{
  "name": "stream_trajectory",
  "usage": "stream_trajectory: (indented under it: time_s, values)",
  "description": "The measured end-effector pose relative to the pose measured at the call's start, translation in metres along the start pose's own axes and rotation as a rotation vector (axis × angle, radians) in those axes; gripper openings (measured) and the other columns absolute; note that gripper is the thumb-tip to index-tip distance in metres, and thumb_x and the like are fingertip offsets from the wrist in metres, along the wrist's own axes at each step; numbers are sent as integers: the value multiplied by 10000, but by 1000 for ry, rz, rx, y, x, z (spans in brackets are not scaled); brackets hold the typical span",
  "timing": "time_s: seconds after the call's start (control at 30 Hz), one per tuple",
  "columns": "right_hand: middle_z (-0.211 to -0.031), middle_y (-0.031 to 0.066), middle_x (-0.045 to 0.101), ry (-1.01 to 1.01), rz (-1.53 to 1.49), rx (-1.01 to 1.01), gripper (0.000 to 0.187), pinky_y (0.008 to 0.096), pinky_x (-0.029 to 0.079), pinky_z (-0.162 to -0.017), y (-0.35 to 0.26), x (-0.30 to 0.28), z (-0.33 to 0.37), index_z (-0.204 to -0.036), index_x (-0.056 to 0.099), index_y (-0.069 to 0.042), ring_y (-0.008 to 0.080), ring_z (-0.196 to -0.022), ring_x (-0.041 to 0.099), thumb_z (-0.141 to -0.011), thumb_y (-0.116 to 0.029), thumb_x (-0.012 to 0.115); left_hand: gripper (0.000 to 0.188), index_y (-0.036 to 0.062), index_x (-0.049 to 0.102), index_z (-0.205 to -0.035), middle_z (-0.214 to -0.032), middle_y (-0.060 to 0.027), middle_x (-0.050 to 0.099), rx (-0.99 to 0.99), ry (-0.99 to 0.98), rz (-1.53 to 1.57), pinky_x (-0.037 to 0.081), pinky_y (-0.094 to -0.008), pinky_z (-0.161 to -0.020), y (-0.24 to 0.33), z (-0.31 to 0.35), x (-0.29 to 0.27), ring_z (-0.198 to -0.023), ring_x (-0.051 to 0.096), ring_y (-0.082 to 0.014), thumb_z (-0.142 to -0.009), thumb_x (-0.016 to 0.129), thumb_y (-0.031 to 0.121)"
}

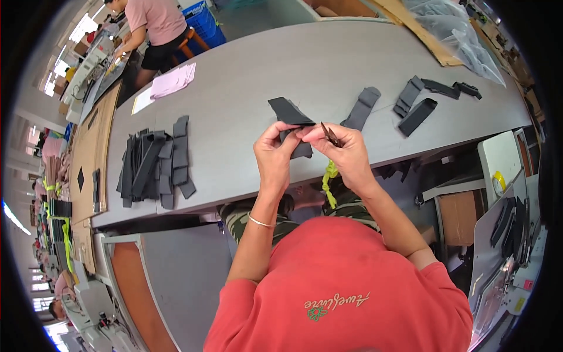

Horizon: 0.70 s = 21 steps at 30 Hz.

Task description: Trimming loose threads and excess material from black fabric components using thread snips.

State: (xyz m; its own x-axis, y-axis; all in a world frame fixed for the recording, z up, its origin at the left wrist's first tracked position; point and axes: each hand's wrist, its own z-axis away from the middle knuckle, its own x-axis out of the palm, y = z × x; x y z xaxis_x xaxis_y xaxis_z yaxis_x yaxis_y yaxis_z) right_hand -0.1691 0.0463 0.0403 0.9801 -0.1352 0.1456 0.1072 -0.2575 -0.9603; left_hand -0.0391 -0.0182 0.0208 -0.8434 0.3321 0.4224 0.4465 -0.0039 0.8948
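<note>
My left hand (273, 155) pinches a dark grey fabric strip (288, 110) above the near part of the table. My right hand (347, 154) is closed, with small dark thread snips (332, 136) held in it. Its fingertips meet those of my left hand at the strip's lower end; whether they also grip the cloth is hidden. The strip's folded lower part hangs below my fingers. Just beyond my right hand, a grey fabric strip (362, 107) lies on the table. Farther right are a black strip (417, 117) and a grey folded strip (409, 95).
A pile of dark strips (155, 164) lies on the grey table (234, 82) at left. Pink sheets (173, 81) lie behind it. Cardboard and clear plastic (454, 35) cover the far right corner. A yellow-green ribbon (330, 183) hangs at the near edge. A co-worker (161, 26) works far left.
</note>
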Motion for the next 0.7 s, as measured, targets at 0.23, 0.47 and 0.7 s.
stream_trajectory:
  time_s: [0.23, 0.47, 0.7]
  values:
    - [-1030, 41, 673, -93, -29, 27, 135, 175, 357, -587, -8, 7, 8, -990, 668, -18, 14, -690, 472, -895, -54, 578, 130, -1, 661, -990, -907, -34, 658, 41, 30, -34, 508, -256, -695, -3, 8, -24, -786, 613, -116, -883, 587, 4]
    - [-958, 36, 677, -80, -172, 122, 165, 235, 458, -787, -8, 3, 10, -1042, 650, -4, 89, -893, 594, -906, -55, 573, 135, -17, 659, -986, -845, -49, 661, -20, -96, -226, 519, -267, -690, -1, 16, -22, -743, 621, -127, -897, 561, 7]
    - [-963, 48, 682, -122, 37, 63, 159, 234, 478, -798, -6, 8, 15, -1028, 650, 16, 91, -903, 613, -887, -18, 586, 155, -26, 660, -847, -825, -24, 622, -108, -31, -204, 464, -238, -645, -1, 14, -24, -734, 570, -95, -869, 506, -22]
